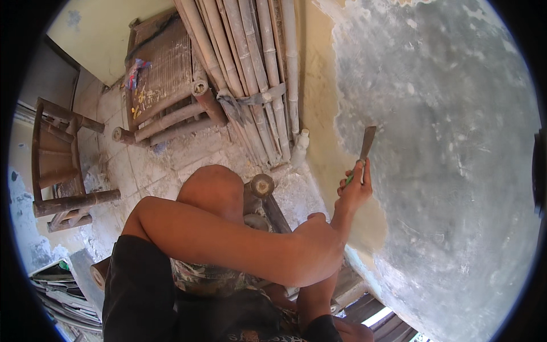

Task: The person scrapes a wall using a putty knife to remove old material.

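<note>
My right hand [356, 187] is closed round the green handle of a putty knife [368, 141]. Its narrow metal blade points up and lies at or close to the grey patchy wall [444, 148]; I cannot tell whether it touches. Across my body comes my left arm, bent over my raised knee [212, 187]. My left hand [319, 245] lies over or against my right forearm, its fingers mostly hidden. Beside my right hand runs a yellowish strip of wall [319, 97] along the border of the grey area.
Bamboo poles [250, 62] tied with a grey cloth strip lean by the wall. Behind stands a low bamboo bench [162, 68] with a crumpled wrapper [135, 74] and yellow scraps. A bamboo chair [57, 159] is at the left. Near my knee is a round bamboo end [262, 185].
</note>
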The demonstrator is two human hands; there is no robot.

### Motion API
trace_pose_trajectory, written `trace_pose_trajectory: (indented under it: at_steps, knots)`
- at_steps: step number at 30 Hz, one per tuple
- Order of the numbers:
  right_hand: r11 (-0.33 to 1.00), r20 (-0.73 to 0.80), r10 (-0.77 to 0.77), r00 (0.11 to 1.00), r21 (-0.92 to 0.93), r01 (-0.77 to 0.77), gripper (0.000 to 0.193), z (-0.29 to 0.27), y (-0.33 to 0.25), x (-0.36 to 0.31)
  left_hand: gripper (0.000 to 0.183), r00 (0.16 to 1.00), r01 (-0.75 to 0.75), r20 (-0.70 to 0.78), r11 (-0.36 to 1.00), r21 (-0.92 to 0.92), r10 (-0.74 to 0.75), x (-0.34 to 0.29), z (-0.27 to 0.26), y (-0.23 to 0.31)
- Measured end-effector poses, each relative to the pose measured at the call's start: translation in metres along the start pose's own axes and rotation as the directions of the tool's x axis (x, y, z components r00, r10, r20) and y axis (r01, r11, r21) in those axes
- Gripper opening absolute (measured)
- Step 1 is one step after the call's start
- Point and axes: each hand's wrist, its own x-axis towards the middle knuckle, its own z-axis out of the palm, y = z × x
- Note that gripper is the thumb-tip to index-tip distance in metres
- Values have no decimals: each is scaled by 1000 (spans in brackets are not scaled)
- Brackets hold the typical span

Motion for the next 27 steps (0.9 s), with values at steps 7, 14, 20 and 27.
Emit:
trace_pose_trajectory:
  at_steps: [7, 14, 20, 27]
  knots:
    - [986, 53, -12, 999, 170, 3, 46, 11, 8, 2, 32, 997, 21, -67, 986, -165, -32, -1, 16, -1]
    - [966, 83, -59, 995, 258, 36, 48, 16, 27, 8, 27, 999, 0, -42, 996, -88, -4, -3, 6, -5]
    - [972, 84, -46, 995, 234, 25, 48, 8, 23, 5, 21, 1000, -8, -6, 995, -97, 7, -2, 5, -9]
    - [977, 57, -1, 998, 212, -11, 47, 6, 18, 1, 18, 998, -26, 64, 999, -32, 28, 2, 2, -11]
